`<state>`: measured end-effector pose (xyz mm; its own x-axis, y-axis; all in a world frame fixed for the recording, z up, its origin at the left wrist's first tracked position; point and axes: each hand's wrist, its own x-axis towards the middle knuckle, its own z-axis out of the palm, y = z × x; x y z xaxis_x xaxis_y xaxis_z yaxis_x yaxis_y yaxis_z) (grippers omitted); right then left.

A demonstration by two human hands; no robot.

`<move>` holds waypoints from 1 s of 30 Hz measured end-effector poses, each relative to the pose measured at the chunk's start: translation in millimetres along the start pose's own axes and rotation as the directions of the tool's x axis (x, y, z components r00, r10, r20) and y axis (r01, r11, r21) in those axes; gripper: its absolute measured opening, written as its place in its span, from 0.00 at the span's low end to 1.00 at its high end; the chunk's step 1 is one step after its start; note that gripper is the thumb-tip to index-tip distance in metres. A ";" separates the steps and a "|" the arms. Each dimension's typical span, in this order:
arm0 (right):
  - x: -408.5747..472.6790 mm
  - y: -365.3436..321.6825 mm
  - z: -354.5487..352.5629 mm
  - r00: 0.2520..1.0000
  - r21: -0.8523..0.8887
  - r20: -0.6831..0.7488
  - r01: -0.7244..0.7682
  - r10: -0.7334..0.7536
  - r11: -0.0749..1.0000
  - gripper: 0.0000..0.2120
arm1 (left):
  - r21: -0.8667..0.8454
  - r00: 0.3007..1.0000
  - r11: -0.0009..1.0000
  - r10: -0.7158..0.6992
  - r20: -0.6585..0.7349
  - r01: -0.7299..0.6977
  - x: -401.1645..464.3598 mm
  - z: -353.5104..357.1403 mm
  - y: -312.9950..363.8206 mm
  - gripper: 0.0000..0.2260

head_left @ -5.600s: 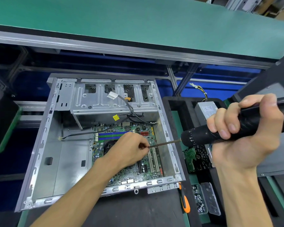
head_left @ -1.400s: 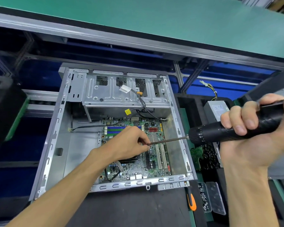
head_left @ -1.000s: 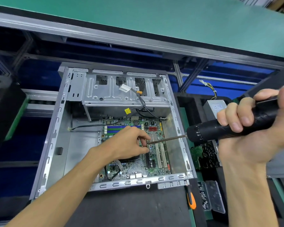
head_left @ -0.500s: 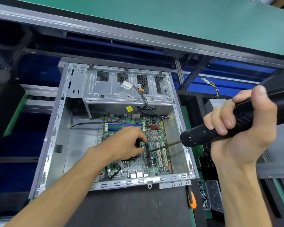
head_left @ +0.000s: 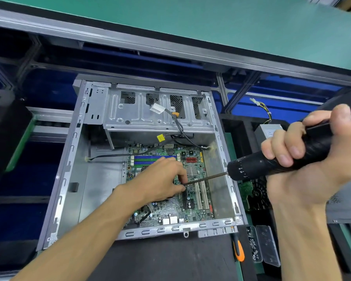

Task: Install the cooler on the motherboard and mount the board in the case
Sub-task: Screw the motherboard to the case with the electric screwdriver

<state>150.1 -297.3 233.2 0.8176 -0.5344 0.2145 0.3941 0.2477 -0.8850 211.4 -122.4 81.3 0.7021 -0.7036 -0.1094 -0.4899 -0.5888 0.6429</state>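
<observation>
An open grey metal case (head_left: 69, 179) lies on the bench with the green motherboard (head_left: 193, 207) flat inside it, at its right half. My left hand (head_left: 160, 183) reaches into the case and covers the black cooler, which is almost wholly hidden; its fingertips pinch the tip of the driver's bit (head_left: 205, 179) over the board. My right hand (head_left: 310, 165) grips a black electric screwdriver (head_left: 259, 165) outside the case's right wall, the long bit slanting down-left into the case.
A drive cage (head_left: 150, 118) with loose black cables spans the case's far end. Right of the case sit a power supply (head_left: 270, 132), a black fan (head_left: 257, 195), an orange-handled screwdriver (head_left: 238, 252) and a clear box of screws (head_left: 259, 246). A green shelf (head_left: 211, 23) overhangs.
The bit's tip and my left fingers have shifted slightly nearer along the board by the cooler's right edge. My right hand with the screwdriver has swung a little left and back.
</observation>
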 end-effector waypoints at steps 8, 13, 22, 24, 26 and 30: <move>0.5 -0.1 0.1 1.000 0.016 0.018 -0.012 0.012 1.000 0.16 | 0.065 1.000 0.998 0.015 -0.027 -0.013 1.0 0.2 -0.2 0.05; 0.1 -0.3 2.6 0.999 0.022 0.029 -0.019 0.018 1.000 0.13 | 0.075 0.999 0.997 0.020 -0.025 -0.018 1.4 1.5 1.2 0.04; -3.8 5.8 -0.2 0.998 -0.042 0.054 -0.037 0.040 0.998 0.11 | 0.142 1.000 0.990 -0.010 -0.006 0.011 -5.9 -3.1 -2.8 0.19; -7.0 9.1 -1.6 0.997 -0.089 0.063 -0.041 0.046 0.995 0.11 | 0.131 1.000 0.991 -0.014 -0.012 0.015 -6.8 -0.8 -4.2 0.16; -10.1 13.4 -2.9 0.995 -0.134 0.084 -0.050 0.062 0.990 0.11 | 0.126 1.000 0.992 -0.011 -0.024 0.014 -7.6 2.6 -5.7 0.14; -15.6 22.0 -4.5 0.988 -0.198 0.118 -0.071 0.096 0.978 0.10 | 0.123 0.999 0.992 0.014 -0.029 -0.010 -8.1 7.0 -8.4 0.11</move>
<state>144.1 -287.2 208.5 0.8954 -0.4089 0.1762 0.2443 0.1201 -0.9622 206.2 -114.6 71.4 0.7098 -0.7000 -0.0785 -0.5568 -0.6259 0.5462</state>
